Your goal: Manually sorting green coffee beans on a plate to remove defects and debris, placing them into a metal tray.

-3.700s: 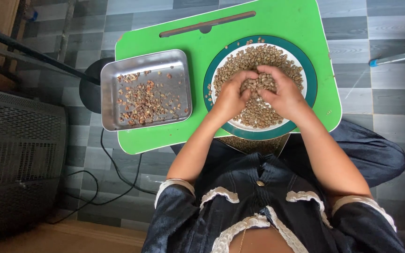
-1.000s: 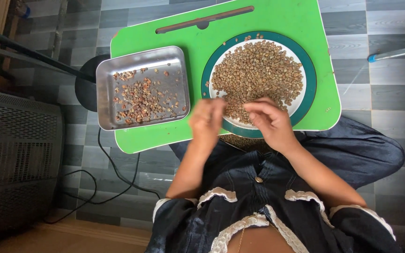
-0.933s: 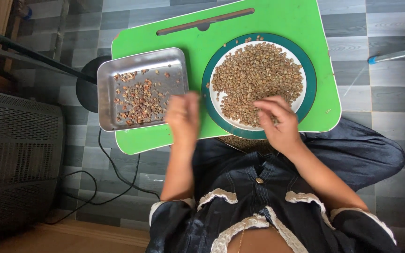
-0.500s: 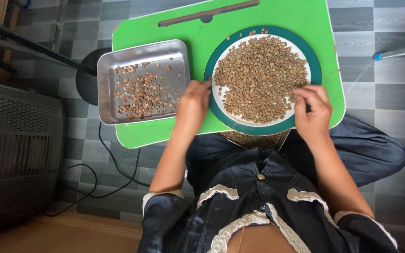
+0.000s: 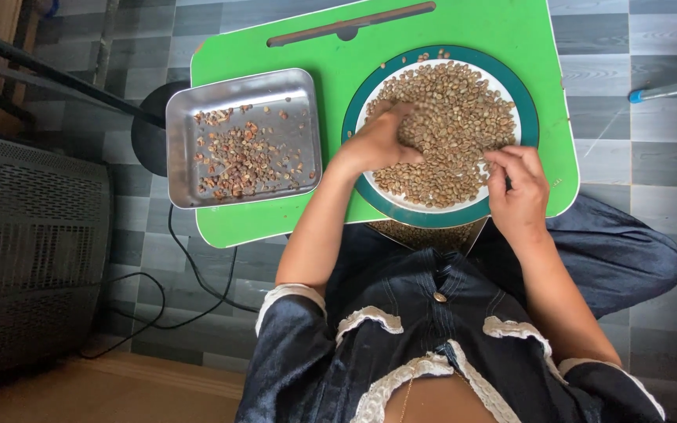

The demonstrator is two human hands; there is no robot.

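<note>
A white plate with a teal rim (image 5: 528, 102) sits on a green lap table (image 5: 331, 70) and holds a pile of pale brown beans (image 5: 456, 110). My left hand (image 5: 378, 141) lies on the left side of the pile, fingers loose among the beans and slightly blurred. At the plate's lower right rim my right hand (image 5: 519, 184) has its fingers curled in, the tips touching beans at the pile's edge. Whether it pinches a bean is hidden. Left of the plate, a square metal tray (image 5: 182, 168) holds scattered darker, broken bits (image 5: 240, 157).
The lap table rests over my legs in dark denim. A black speaker grille (image 5: 33, 251) stands on the left with cables (image 5: 197, 290) trailing over the grey tiled floor. A blue-tipped rod (image 5: 667, 88) lies at the far right. Dark bars cross the upper left.
My left hand swung out toward the metal tray, then came back onto the left side of the bean pile. My right hand shifted from the plate's near edge to its lower right rim.
</note>
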